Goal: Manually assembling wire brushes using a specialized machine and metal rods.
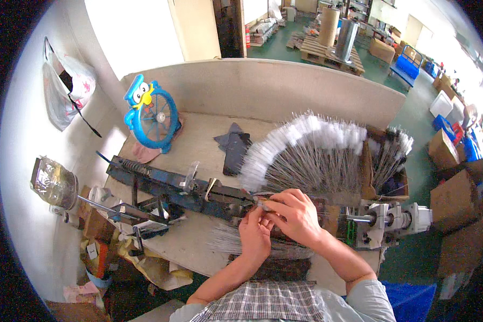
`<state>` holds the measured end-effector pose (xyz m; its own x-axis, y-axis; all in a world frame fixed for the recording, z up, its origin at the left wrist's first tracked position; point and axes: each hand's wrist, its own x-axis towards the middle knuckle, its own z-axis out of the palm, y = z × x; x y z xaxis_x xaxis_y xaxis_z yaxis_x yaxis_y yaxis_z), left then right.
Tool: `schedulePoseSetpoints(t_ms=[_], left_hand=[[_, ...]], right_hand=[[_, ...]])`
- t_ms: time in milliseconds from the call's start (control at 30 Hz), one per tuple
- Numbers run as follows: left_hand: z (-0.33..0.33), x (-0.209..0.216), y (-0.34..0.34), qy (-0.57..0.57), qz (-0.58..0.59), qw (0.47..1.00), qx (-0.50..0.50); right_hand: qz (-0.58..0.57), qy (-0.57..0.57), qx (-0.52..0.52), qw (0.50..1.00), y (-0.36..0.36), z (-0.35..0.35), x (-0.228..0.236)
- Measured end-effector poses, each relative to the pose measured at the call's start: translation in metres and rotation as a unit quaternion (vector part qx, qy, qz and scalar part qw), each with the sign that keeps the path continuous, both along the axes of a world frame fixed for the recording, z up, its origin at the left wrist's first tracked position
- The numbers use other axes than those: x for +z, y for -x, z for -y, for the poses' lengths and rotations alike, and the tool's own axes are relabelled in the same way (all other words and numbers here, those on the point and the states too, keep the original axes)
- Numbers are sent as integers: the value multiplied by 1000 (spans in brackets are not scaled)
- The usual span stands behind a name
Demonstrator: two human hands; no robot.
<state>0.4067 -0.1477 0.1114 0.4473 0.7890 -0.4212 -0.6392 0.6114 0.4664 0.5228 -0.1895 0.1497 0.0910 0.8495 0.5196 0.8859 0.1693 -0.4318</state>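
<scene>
Both hands btwn ctr. & near edge of worktop [196,131], at inner end of long dark metal machine [172,182]. L hand [255,239] w/ fingers curled up, close to R fingertips. R hand [295,217] palm down, fingers bent in a pinch. Can't tell what, if anything, is gripped btwn them; too small & covered.

Machine laid slantwise from L edge twd ctr. White motor unit [394,222] w/ metal shaft at R edge. Big fan of white-tipped wire brushes [311,155] just past R hand, twd far edge. Brown box [368,174] w/ more brushes, some dark-tipped, nr far R corner. Loose thin wires [225,239] beside L hand, twd near edge. Dark phone [236,154] partly over grey cloth [228,136], nr mid far edge. Blue bird-headed wheel [154,115] nr far L corner, on pink cloth [146,154].
</scene>
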Motion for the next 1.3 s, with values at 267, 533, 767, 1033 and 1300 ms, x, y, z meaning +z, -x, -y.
schedulePoseSetpoints(t_ms=[267, 533, 767, 1033, 1300], left_hand=[[0, -12, 2, -43, -4, 999, -4], [0, -8, 1, -47, -13, 999, -13], [-1, -7, 1, -75, -48, 996, -21], [1, 9, -5, -35, -49, 998, 19], [-1, -5, -2, -66, -37, 997, -13]], right_hand=[[-23, -4, -19, 1000, 5, 0, -3], [19, -27, -102, 994, 7, 6, -4], [22, -24, -65, 997, 4, 9, 2], [10, -19, -63, 998, 0, 11, 3], [15, -41, -67, 997, 0, 8, -2]])
